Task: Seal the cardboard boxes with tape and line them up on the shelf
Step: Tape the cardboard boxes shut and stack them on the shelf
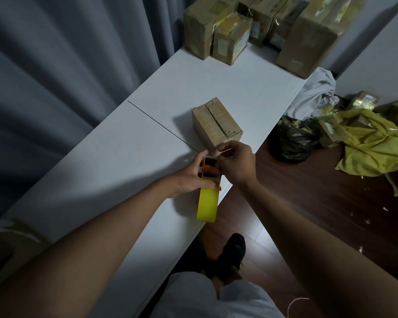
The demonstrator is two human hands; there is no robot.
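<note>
Tape dispenser [208,180] gripped in left hand [189,180], right hand [236,160] pinching thin, clingy tape end just beyond, near stiff, light-looking cardboard box [216,123].

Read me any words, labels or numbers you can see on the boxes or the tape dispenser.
None can be read.
Pale stickers on the sealed boxes at the far end of the shelf: too blurred.
Tape dispenser with yellow roll: no legible text.
Box being sealed: no label visible.
</note>
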